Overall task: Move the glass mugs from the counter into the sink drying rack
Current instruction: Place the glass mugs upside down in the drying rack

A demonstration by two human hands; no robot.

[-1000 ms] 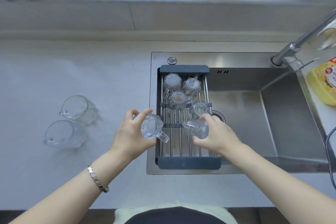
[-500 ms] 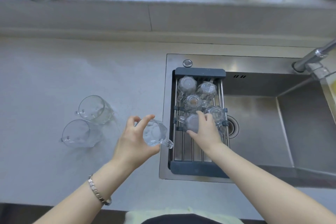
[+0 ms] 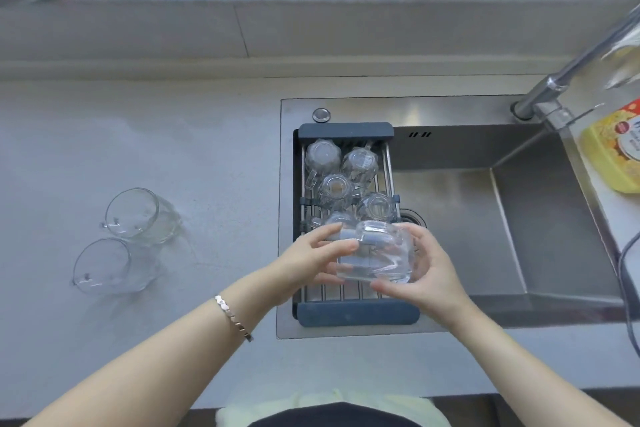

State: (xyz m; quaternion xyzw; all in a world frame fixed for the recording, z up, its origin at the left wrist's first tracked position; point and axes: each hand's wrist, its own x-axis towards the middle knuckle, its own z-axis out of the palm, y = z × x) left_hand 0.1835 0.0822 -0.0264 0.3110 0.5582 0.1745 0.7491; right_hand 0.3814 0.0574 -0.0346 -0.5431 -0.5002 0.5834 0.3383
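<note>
Both the left hand (image 3: 311, 258) and right hand (image 3: 429, 270) grip one glass mug (image 3: 375, 255) above the drying rack (image 3: 358, 314), while two mugs (image 3: 117, 239) remain on the table (image 3: 173, 149).

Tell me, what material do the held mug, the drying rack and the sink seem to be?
Held mug: clear glass, the rack shows through it. Drying rack: thin shiny metal bars, end pieces matte dark blue-grey, probably plastic or rubber. Sink: brushed steel, judging by its dull grey sheen.
</note>
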